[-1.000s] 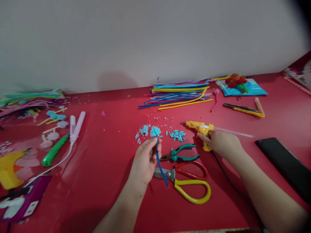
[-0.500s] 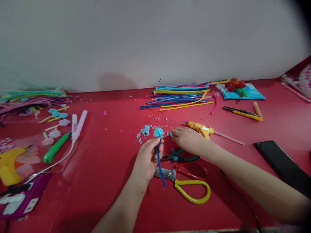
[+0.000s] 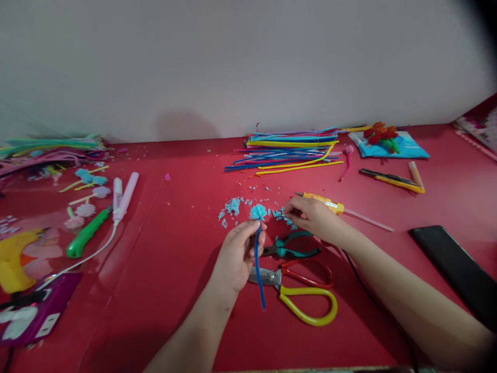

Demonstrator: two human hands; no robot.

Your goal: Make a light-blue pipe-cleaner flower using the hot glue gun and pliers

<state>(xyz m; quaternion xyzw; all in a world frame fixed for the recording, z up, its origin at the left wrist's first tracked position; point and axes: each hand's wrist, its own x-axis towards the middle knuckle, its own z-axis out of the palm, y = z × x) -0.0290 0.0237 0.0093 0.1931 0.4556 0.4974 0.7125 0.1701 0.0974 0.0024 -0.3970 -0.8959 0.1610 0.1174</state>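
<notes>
My left hand (image 3: 237,254) is closed on a light-blue fuzzy flower with a dark blue pipe-cleaner stem (image 3: 259,280); the bloom (image 3: 258,212) stands above the fingertips and the stem hangs down. Just to its right, my right hand (image 3: 312,216) has its fingers pinched over small cut blue pieces (image 3: 279,213) on the table; whatever lies between the fingertips is too small to tell. A heap of blue fluff (image 3: 233,206) sits left of the flower. Below my hands lie teal-handled pliers (image 3: 298,253) and scissors (image 3: 328,316) with one red and one yellow handle.
Behind my right hand rests a yellow glue gun (image 3: 337,207) with a glue stick. Pipe cleaners (image 3: 291,155) are bundled near the wall. A phone (image 3: 446,264) lies at right. On the left are a pink straightener (image 3: 127,199), a green-handled tool (image 3: 87,235) and a purple power strip (image 3: 58,305).
My right hand has shifted right, uncovering more of the cut blue pieces and the pliers. The left hand still holds the flower, and the view has shifted slightly.
</notes>
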